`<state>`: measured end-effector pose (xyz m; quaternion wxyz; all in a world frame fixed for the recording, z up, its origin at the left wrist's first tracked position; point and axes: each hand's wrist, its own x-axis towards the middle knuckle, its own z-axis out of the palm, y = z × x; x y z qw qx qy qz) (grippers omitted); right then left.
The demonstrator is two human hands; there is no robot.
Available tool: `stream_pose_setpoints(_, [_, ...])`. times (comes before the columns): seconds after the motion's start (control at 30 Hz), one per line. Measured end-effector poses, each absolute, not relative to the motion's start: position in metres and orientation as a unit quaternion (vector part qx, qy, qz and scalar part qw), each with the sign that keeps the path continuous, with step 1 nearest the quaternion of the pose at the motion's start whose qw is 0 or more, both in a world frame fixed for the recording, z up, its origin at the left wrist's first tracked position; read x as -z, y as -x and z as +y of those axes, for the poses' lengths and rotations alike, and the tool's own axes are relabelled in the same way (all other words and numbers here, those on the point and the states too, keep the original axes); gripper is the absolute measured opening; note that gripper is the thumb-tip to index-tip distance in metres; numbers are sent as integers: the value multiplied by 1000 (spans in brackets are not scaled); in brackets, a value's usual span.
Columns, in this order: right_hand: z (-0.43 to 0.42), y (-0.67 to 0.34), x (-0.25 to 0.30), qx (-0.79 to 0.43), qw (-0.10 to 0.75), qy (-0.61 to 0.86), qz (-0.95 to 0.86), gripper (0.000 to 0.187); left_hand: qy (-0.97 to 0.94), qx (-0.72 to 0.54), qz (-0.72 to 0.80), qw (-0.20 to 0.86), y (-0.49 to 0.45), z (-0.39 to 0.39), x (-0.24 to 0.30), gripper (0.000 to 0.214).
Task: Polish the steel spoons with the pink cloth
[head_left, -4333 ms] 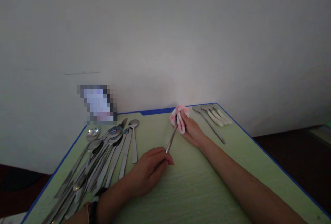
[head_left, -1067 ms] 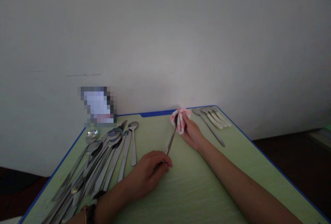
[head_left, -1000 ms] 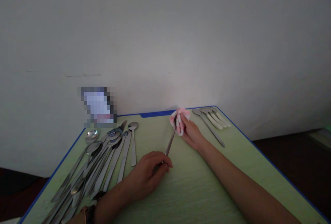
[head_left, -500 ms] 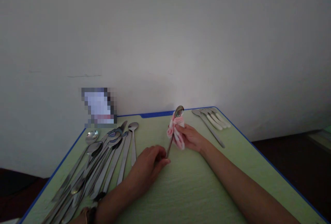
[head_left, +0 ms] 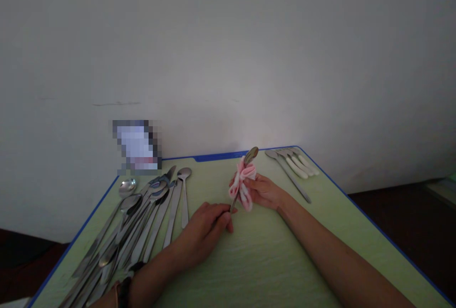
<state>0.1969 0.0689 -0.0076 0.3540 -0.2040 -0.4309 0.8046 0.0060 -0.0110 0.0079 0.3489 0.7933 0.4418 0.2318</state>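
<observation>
A metal spoon is held tilted above the middle of the table, its bowl pointing up and away from me. My left hand pinches the end of its handle between thumb and fingers. Higher up, my right hand is closed on a pink and white cloth, which is bunched around the spoon just below the bowl. The cloth hides part of the handle.
On the left lies a heap of metal spoons and knives. At the back right, a spoon lies beside several white-handled forks. The green table meets a wall; a blurred-out screen leans there.
The spoon has turned about its handle, so its bowl now faces differently. My left hand has rolled over and shifted slightly; the cloth in my right hand has shifted its folds.
</observation>
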Motion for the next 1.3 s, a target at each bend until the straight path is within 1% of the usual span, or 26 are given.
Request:
stream_pose_setpoints(0.2, [64, -196, 2, -812, 349, 200, -423, 35, -792, -220, 442, 360, -5, -10, -8, 35])
stream_pose_setpoints(0.3, [67, -196, 9, -812, 361, 207, -410, 33, -783, -221, 442, 377, -5, -10, -4, 29])
stream_pose_setpoints(0.4, [69, -197, 15, -811, 355, 216, -411, 32, -776, -222, 450, 382, -6, -10, -1, 25])
stream_pose_setpoints(0.5, [70, -198, 16, -813, 343, 221, -416, 32, -784, -217, 453, 365, -6, -10, -3, 29])
stream_pose_setpoints(0.67, [69, -198, 14, -812, 345, 228, -412, 32, -787, -220, 451, 358, -6, -10, -4, 32])
stream_pose_setpoints(0.9, [71, -193, 11, -809, 379, 226, -389, 31, -799, -187, 472, 321, -8, -11, -1, 13])
stream_pose_setpoints(0.97, [72, -192, 11, -805, 392, 237, -378, 29, -805, -186, 464, 319, -8, -11, -2, 15])
stream_pose_setpoints(1.13, [75, -191, 13, -787, 432, 276, -343, 24, -821, -193, 430, 323, -7, -10, -5, 33])
stream_pose_setpoints(1.23, [75, -190, 13, -787, 440, 279, -332, 25, -815, -204, 429, 331, -7, -10, -4, 35])
stream_pose_setpoints(1.3, [74, -190, 12, -787, 436, 275, -338, 28, -799, -217, 443, 344, -7, -10, -1, 31])
